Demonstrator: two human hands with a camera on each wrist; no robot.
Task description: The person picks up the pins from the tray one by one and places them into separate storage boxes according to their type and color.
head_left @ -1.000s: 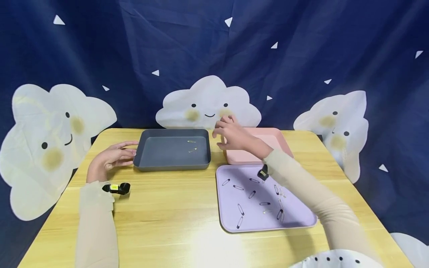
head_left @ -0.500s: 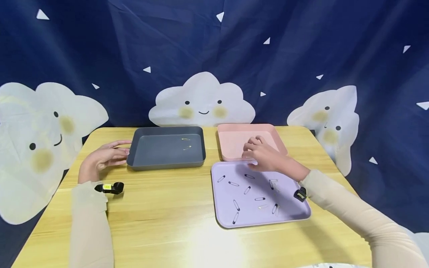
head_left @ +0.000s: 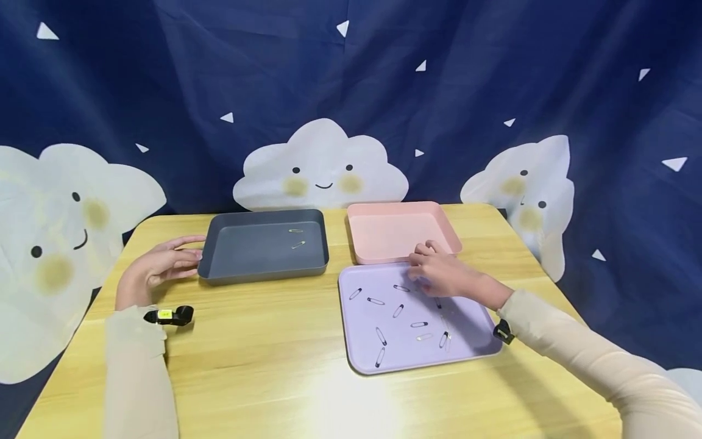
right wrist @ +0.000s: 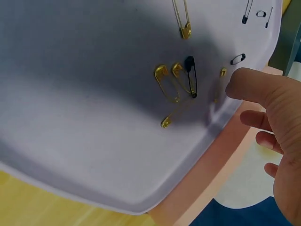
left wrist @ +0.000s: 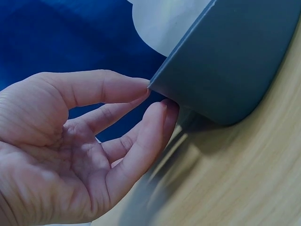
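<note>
My left hand (head_left: 161, 268) rests its fingertips at the left edge of a dark grey tray (head_left: 247, 253). In the left wrist view the thumb meets the rim, and the curved fingers lie below it by the outer wall. Two gold safety pins lie in that tray, one of them a gold safety pin (head_left: 298, 245) nearer me. My right hand (head_left: 441, 274) hovers with loosely bent fingers over the far edge of a lilac tray (head_left: 356, 350). Scattered on it are several black and gold safety pins; a gold safety pin (right wrist: 223, 73) lies close beside the thumb.
A pink tray (head_left: 389, 235) stands behind the lilac one, to the right of the grey tray. All three sit on a wooden table (head_left: 247, 347). A dark blue curtain (head_left: 274, 61) with cloud faces hangs behind the table.
My right hand has moved from beside the grey tray, past the pink tray, to over the lilac tray. The left hand stays at the grey tray's edge. The head view has shifted slightly.
</note>
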